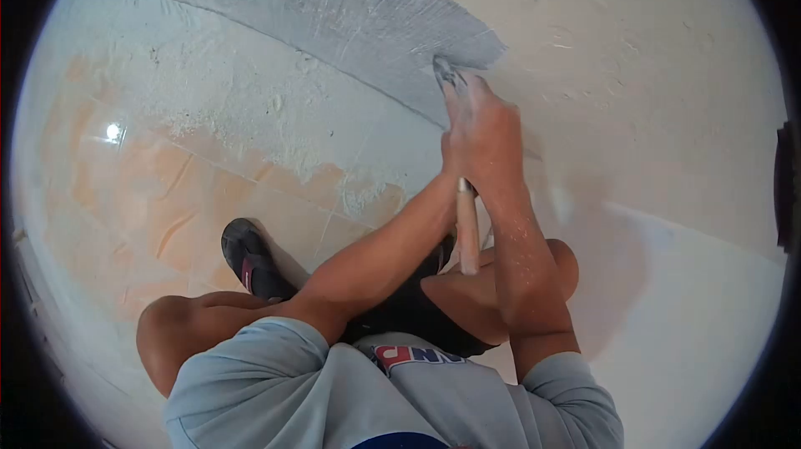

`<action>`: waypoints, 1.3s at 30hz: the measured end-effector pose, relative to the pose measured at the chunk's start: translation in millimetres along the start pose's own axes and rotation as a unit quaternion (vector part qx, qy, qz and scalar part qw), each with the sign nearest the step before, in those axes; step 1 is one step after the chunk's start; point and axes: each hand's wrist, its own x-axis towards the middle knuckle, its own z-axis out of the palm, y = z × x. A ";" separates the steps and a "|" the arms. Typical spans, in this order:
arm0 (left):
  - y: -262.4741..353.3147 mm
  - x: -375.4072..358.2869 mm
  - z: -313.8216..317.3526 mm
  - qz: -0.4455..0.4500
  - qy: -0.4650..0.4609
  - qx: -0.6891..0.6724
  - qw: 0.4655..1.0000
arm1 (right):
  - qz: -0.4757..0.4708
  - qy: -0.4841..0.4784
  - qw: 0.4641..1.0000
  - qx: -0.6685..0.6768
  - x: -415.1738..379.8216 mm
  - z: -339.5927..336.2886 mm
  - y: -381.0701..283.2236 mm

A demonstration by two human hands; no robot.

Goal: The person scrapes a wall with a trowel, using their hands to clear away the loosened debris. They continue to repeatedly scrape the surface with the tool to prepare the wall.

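My left hand (456, 147) and my right hand (491, 122) are close together against a pale wall surface, right over left. Grey smears coat the fingertips at the edge of a grey coated patch (392, 27). A tool with a wooden handle (468, 236) and metal collar points back toward my body, between my wrists. It appears to be in my left hand; its front part is hidden. The fingers of my right hand are closed and slightly blurred, and what they press or hold cannot be made out. White specks dot my right forearm.
Whitish residue (275, 107) spreads along the orange-patterned floor tiles (179, 190), beside the seam under the grey patch. My black shoe (248, 255) and bent knees are below. Bare pale wall (634, 57) with small rough marks continues to the right.
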 end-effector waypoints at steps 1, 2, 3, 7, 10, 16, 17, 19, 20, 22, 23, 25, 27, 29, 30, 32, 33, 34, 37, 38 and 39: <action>2.7 -10.8 -4.2 -0.001 0.000 -0.008 1.000 | -0.002 0.000 1.000 0.002 3.8 4.9 2.0; 5.3 1.3 -9.3 -0.004 0.001 -0.017 1.000 | 0.006 -0.026 1.000 -0.008 6.9 13.3 6.9; 19.0 14.6 -20.1 -0.010 0.000 -0.024 1.000 | 0.017 -0.049 0.999 -0.016 9.2 23.1 11.7; 40.7 30.2 -26.9 -0.020 -0.023 -0.048 0.998 | 0.003 -0.076 0.997 -0.029 10.2 33.5 13.0; 11.7 -14.6 -18.1 -0.037 -0.026 -0.059 0.997 | 0.057 -0.048 0.997 0.005 -1.2 -4.2 2.6; 44.9 39.8 -18.2 -0.111 -0.059 -0.103 0.987 | 0.026 -0.030 0.999 0.033 14.4 37.0 14.2; 51.5 37.5 -5.7 -0.120 -0.073 -0.100 0.985 | 0.017 -0.058 0.998 0.027 15.3 35.6 15.4; 97.1 18.8 40.5 -0.136 0.141 0.094 0.976 | 0.026 -0.103 0.994 0.006 11.4 31.6 15.3; 64.7 36.6 -28.0 -0.040 0.019 0.339 0.940 | 0.025 -0.092 0.995 0.007 8.9 26.8 15.7; 91.3 40.8 -11.2 -0.095 0.122 0.294 0.943 | -0.003 -0.116 0.993 -0.018 4.1 6.5 15.2; 107.1 42.7 0.9 -0.153 0.233 0.240 0.930 | -0.009 -0.111 0.994 -0.021 1.2 -6.6 14.6; 131.0 57.9 19.3 -0.037 0.299 0.200 0.932 | -0.040 -0.115 0.990 -0.078 -4.3 -45.1 13.1; 150.5 87.7 12.6 0.095 0.306 0.290 0.902 | 0.037 -0.082 0.995 -0.042 -21.9 -106.4 -1.7; 148.8 102.6 23.2 0.133 0.238 0.314 0.910 | -0.019 0.072 0.997 0.002 -39.7 -148.2 -9.6; 146.3 110.0 29.3 0.156 0.160 0.354 0.908 | -0.004 0.123 0.992 -0.017 -45.8 -161.1 -13.5; 50.6 128.6 2.6 0.283 0.094 0.568 0.767 | 0.012 0.175 0.984 -0.028 -53.0 -169.8 -12.3; 42.2 84.9 62.4 0.365 0.014 0.519 0.773 | 0.001 0.194 0.980 -0.037 -54.5 -171.1 -9.3; 49.1 40.6 117.3 0.441 -0.066 0.461 0.767 | -0.009 0.213 0.976 -0.047 -55.1 -171.8 -7.0; 62.5 51.2 90.5 0.529 -0.199 0.705 0.428 | -0.020 0.219 0.975 -0.038 -51.9 -173.7 -2.7; 64.3 76.8 55.4 0.527 -0.165 0.715 0.429 | -0.015 0.229 0.973 -0.032 -55.7 -172.9 -1.1; 65.2 107.2 25.2 0.488 -0.047 0.671 0.557 | -0.016 0.226 0.973 -0.033 -55.5 -176.0 1.9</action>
